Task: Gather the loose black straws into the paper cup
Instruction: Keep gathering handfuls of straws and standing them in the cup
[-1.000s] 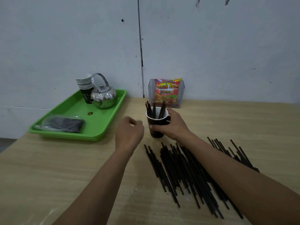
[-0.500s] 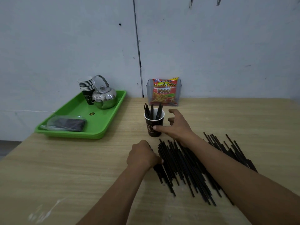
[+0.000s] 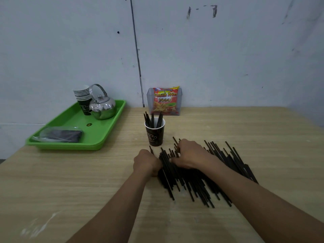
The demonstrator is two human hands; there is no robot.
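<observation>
Loose black straws (image 3: 196, 176) fanned across worktop (image 3: 70, 181) just before paper cup (image 3: 155, 133), few already inside. Left hand (image 3: 146, 162) curled at heap's edge, right hand (image 3: 190, 153) pressed flat on top, neither grip visibly clamped. Light, stiff, slippery; best pinched mid-length in small bundle

head view | worn, wide-angle | faces forward-down | table (image 3: 70, 181) near, wall (image 3: 228, 58) behind

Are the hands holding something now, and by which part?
Both hands, left and right, press on the straws near the far ends. A closed hold cannot be told.
</observation>
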